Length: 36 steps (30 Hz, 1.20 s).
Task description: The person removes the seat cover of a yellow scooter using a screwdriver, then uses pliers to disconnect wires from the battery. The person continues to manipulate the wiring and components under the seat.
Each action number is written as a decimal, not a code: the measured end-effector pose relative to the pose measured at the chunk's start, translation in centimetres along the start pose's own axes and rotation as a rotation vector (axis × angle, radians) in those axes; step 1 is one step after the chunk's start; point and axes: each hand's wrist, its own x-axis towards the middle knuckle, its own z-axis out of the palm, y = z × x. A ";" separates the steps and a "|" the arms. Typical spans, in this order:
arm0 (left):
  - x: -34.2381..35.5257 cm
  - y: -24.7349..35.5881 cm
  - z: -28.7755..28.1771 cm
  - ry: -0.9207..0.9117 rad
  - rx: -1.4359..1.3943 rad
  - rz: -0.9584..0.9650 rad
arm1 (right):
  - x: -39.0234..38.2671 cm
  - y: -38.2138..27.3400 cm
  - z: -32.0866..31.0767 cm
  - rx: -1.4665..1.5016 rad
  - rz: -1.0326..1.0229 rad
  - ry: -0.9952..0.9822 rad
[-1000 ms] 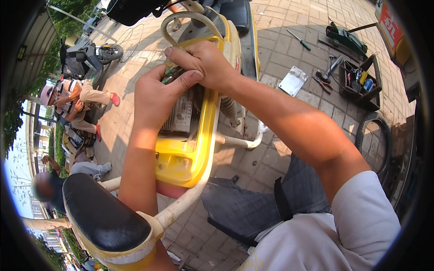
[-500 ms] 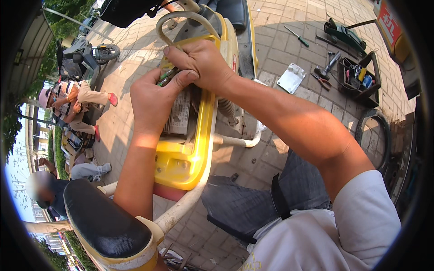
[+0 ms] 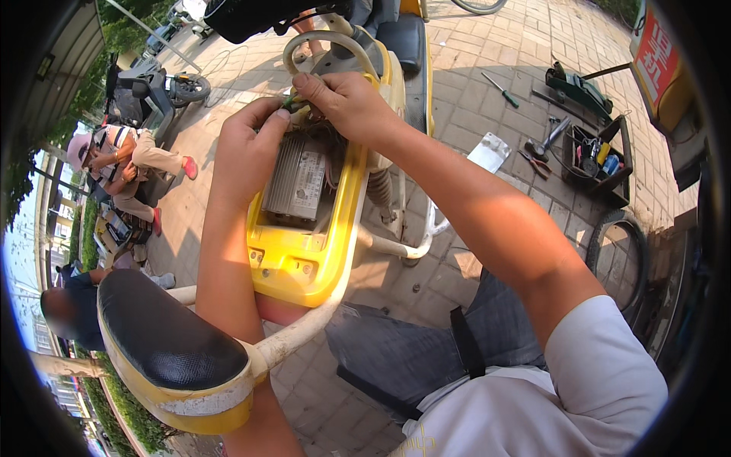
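My left hand point(image 3: 245, 156) is closed, pinching a small green piece point(image 3: 289, 100) that looks like a wire end. Close beside it, my right hand point(image 3: 349, 108) is closed too, its thumb and fingers at the same green piece. Both hands are above the opened yellow body point(image 3: 293, 283) of an electric scooter. Below them, a finned silver controller box point(image 3: 306, 189) with a white label lies in the body's opening. Loose dark wires point(image 3: 332, 146) run beside the box, partly hidden by my right hand.
Near my left forearm is a black scooter seat point(image 3: 167, 335). To the right lie a screwdriver point(image 3: 509, 98), a metal plate point(image 3: 489, 152), pliers point(image 3: 535, 164), a hammer point(image 3: 539, 148), an open toolbox point(image 3: 626, 183) and a tyre point(image 3: 644, 251). A person point(image 3: 114, 164) sits at left.
My hands have moved slightly apart, and the right fingers have loosened from a fist to a pinch. More of the controller box shows. The whole view has shifted a little.
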 end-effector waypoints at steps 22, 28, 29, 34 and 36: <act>-0.4 -0.1 -0.8 -0.125 -0.427 -0.230 | -4.0 -1.2 1.2 -0.310 -0.510 0.269; -0.4 0.1 -0.8 -0.173 -0.364 -0.238 | -4.0 -0.9 0.9 -0.371 -0.568 0.274; -0.4 0.2 -0.8 -0.167 -0.367 -0.238 | -3.9 -0.9 0.9 -0.389 -0.583 0.274; -0.4 0.2 -0.7 -0.157 -0.371 -0.233 | -3.9 -0.9 0.7 -0.442 -0.619 0.257; -0.3 0.2 -0.7 -0.158 -0.365 -0.236 | -3.8 -0.9 0.6 -0.457 -0.622 0.252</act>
